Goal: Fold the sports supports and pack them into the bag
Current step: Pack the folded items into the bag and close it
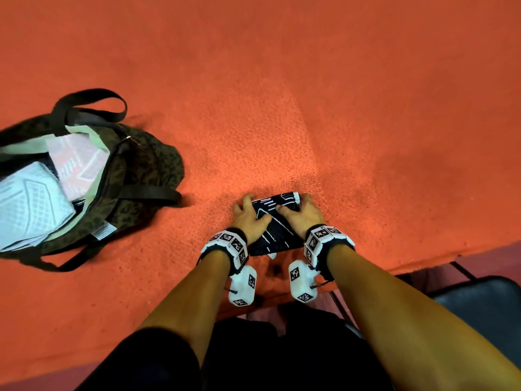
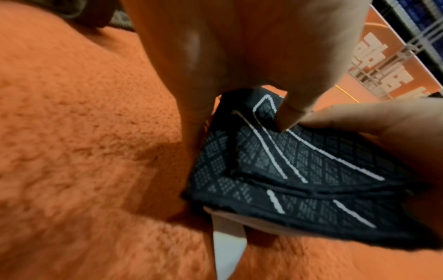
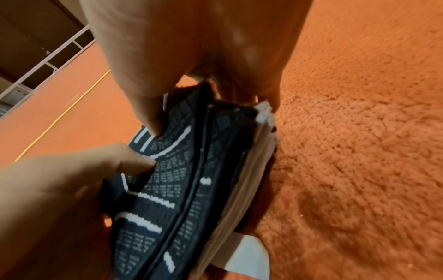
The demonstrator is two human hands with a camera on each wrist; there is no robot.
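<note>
— What's nearest?

— Two bare forearms reaching forward, each with a white tracker band (image 1: 225, 244) at the wrist. By the right elbow is the dark seat of a chair (image 1: 485, 306).

— And the hands?

— Both are on one black support (image 1: 275, 230) with white lines, folded over on the orange carpet (image 1: 338, 108). The left hand (image 1: 249, 218) clasps its left edge, thumb pressed on top, fingers curled around the side. The right hand (image 1: 303, 214) grips the right edge the same way, thumb on top and fingers wrapped under the white-trimmed end.

— What do the wrist views show?

— Stacked layers of the folded fabric, pinched between thumb and fingers on both sides, with a white tag (image 2: 227, 252) poking out underneath.

— Where's the bag?

— Well apart, farther out on the left: a dark camouflage bag (image 1: 135, 176) lying open on the carpet, its straps (image 1: 93, 104) loose. Inside lie a pale blue support (image 1: 31, 207) and a pink one (image 1: 79, 162).
</note>
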